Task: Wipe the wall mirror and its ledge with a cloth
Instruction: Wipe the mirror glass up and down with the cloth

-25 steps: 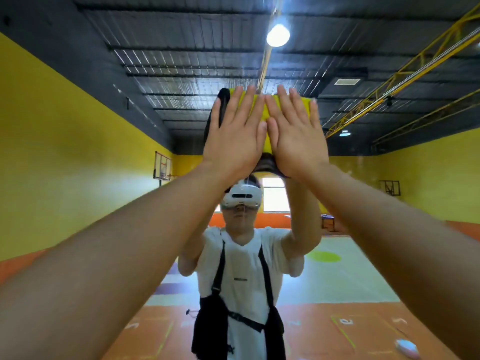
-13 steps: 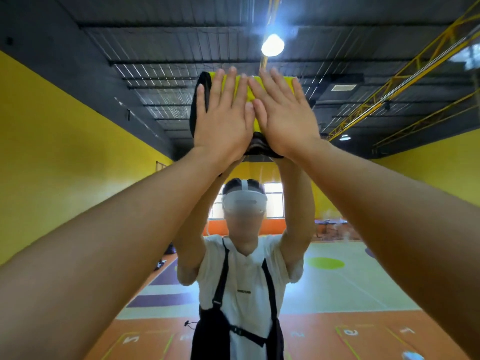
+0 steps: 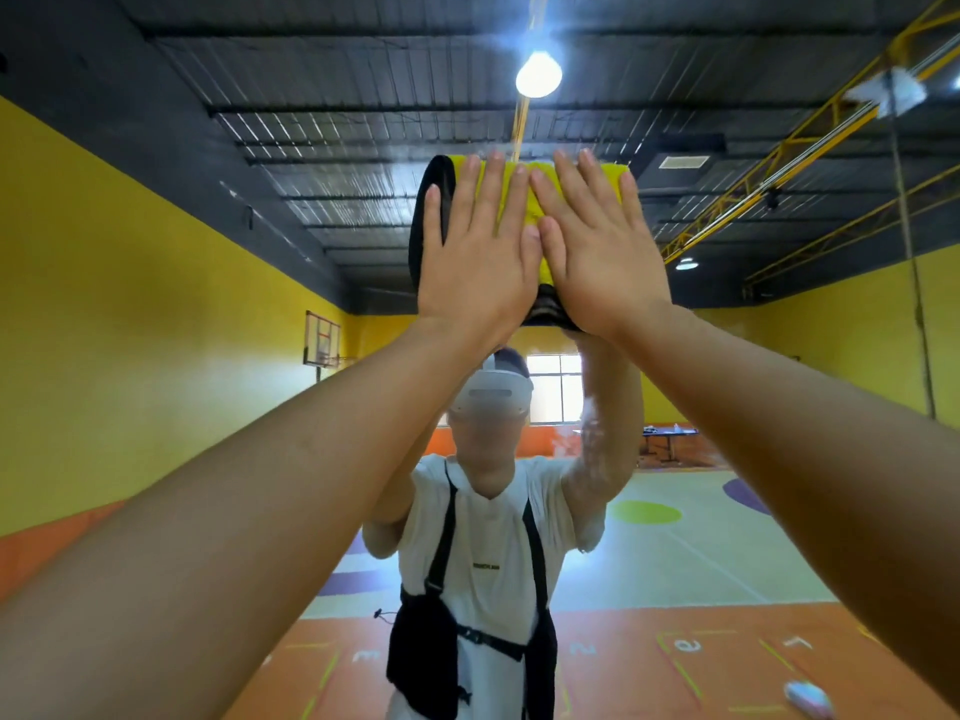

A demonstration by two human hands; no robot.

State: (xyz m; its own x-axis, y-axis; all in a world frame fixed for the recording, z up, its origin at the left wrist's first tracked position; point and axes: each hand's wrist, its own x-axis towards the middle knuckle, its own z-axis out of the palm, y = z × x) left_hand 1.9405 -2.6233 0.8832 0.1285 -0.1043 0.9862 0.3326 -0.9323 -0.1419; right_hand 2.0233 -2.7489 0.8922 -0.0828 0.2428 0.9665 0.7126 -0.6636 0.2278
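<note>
The wall mirror (image 3: 753, 174) fills the whole view and reflects me and the hall. A folded yellow cloth (image 3: 612, 175) with a black edge lies flat against the glass, high up above head level. My left hand (image 3: 475, 262) and my right hand (image 3: 602, 262) press on it side by side, palms flat, fingers pointing up and thumbs nearly touching. Both arms reach up and forward. The hands cover most of the cloth. The mirror's ledge is out of view.
The glass reflects a sports hall with yellow walls, a dark ceiling with a bright lamp (image 3: 538, 75), and an orange marked floor. A small pale object (image 3: 808, 698) shows at the lower right.
Both hands slid the cloth up the glass, then slightly down and to the right. They stay pressed flat on it throughout.
</note>
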